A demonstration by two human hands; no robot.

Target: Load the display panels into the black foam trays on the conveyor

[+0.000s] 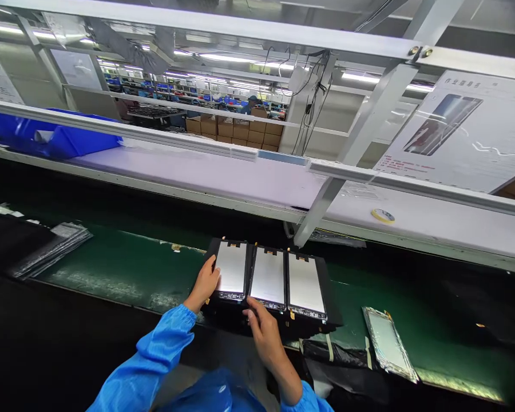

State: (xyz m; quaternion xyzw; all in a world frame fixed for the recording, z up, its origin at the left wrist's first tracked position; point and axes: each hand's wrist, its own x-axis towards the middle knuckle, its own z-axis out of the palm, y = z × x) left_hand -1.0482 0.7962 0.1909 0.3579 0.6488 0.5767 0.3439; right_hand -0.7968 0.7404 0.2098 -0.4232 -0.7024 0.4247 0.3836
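The black rectangular tray [326, 286] carries three pale glossy panels [268, 276]. Left hand [206, 281] grips its left edge; right hand [261, 329] rests uncurled on the near edge; green surface [124, 263] lies open leftward.

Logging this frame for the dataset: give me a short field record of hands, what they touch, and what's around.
left hand: on the left edge of the tray, beside the left panel
right hand: at the tray's near edge, below the middle panel
tray: black, holds three panels side by side; right panel
belt: green, tray rests on it
loose panel: on the belt, right of the tray
tape roll: on the white shelf
bin: blue, far left
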